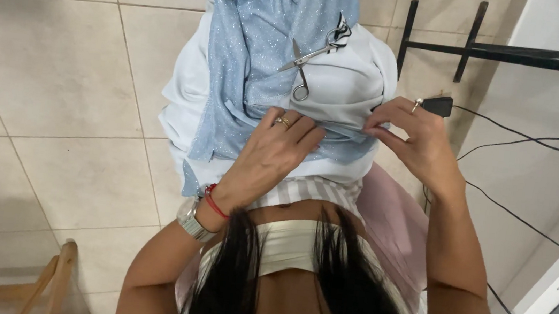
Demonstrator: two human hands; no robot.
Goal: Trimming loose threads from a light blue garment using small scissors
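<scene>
On her lap, both hands' fingers (296,129) pinch the blue fabric (263,50) edge, scissors (312,54) just beyond.

Black cables (499,203), wooden stool (58,279).

It looked like a small home sewing corner rather than a factory: pale tiled floor (56,82), a black metal frame (474,49) against a white wall, loose black cables (526,143) trailing down it. Scissors (312,55) lay on glittery blue fabric (263,50) draped over a lap, and a wooden stool (47,285) stood nearby.
</scene>
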